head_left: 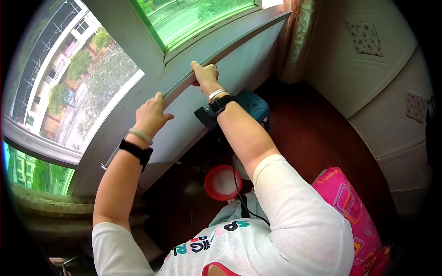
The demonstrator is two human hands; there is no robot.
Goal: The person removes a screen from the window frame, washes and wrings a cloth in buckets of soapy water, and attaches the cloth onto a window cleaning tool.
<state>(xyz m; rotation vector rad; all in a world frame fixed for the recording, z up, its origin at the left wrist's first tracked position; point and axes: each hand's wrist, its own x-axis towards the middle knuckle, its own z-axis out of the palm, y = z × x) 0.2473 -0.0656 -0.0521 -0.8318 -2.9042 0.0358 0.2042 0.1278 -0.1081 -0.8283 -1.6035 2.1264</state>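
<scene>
A long white panel (239, 57) with a thin rim along its top stands below the window frame. My right hand (206, 76) is closed over this top edge near the middle, thumb side toward the window. To its left, my left hand (153, 114) rests at the same edge, its fingers bent over the rim and its thumb sticking out to the right. Both wrists carry black bands and bracelets. Under my right forearm, a blue object (253, 108) is partly hidden.
On the dark red floor (308, 133) stands a red basin (222, 182) with something whitish in it, beside a black cable. A pink patterned cushion (343, 195) is at the right. A patterned curtain (297, 41) hangs at the panel's far end.
</scene>
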